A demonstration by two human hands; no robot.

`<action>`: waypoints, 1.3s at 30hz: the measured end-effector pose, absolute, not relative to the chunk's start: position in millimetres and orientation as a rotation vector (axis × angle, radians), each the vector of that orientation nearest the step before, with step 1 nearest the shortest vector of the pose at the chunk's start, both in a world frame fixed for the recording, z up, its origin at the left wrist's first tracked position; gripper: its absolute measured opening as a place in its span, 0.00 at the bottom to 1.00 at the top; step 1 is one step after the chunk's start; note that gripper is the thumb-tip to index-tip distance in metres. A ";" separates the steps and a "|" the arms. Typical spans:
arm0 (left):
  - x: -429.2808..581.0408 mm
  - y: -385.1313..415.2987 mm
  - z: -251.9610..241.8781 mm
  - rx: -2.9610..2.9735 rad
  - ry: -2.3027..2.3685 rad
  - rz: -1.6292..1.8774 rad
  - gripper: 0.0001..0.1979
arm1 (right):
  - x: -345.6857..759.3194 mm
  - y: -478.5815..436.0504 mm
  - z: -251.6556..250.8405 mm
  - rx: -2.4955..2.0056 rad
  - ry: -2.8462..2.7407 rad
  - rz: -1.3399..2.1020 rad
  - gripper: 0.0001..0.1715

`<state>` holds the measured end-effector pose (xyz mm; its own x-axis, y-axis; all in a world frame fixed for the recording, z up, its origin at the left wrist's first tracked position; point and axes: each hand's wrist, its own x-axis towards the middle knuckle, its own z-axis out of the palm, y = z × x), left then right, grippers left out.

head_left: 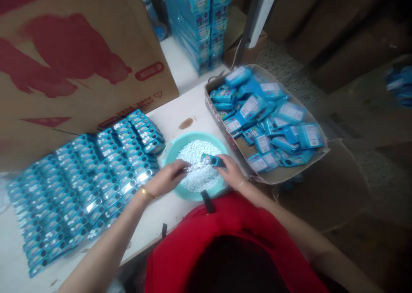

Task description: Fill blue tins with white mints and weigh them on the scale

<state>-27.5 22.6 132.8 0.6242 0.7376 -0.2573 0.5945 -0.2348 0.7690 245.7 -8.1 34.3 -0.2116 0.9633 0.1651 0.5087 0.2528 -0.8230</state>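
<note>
A teal basin point(169, 149) full of small white candies point(198, 153) sits on the white table in front of me. My right hand point(232, 170) is closed on a small blue packet point(212, 159) held over the candies. My left hand point(167, 178) is pinched beside the packet's left end, over the basin; what its fingers hold is too small to make out. A gold bracelet shows on my left wrist.
Rows of small blue packets point(86, 185) lie on the table point(180, 117) at the left. A cardboard tray point(289, 173) heaped with blue packets stands at the right. A large carton point(74, 57) rises behind, with stacked blue boxes point(201, 22) beyond.
</note>
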 end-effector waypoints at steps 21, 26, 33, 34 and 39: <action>-43.1 -27.3 57.8 1.381 2.197 -0.114 0.11 | 261.0 -16.6 39.8 -1.390 -1.581 0.875 0.23; -27.8 -42.2 57.2 1.357 2.173 0.172 0.12 | 262.8 -18.6 45.4 -1.432 -1.496 0.866 0.24; -37.8 -24.4 66.9 1.351 2.121 0.435 0.17 | 260.9 -13.4 51.9 -1.417 -1.470 0.857 0.25; -38.7 -21.4 66.8 1.359 2.105 0.455 0.18 | 260.5 -12.7 52.9 -1.419 -1.466 0.844 0.24; -46.1 -0.9 62.5 1.423 2.118 0.480 0.18 | 259.5 -9.9 52.1 -1.406 -1.440 0.880 0.24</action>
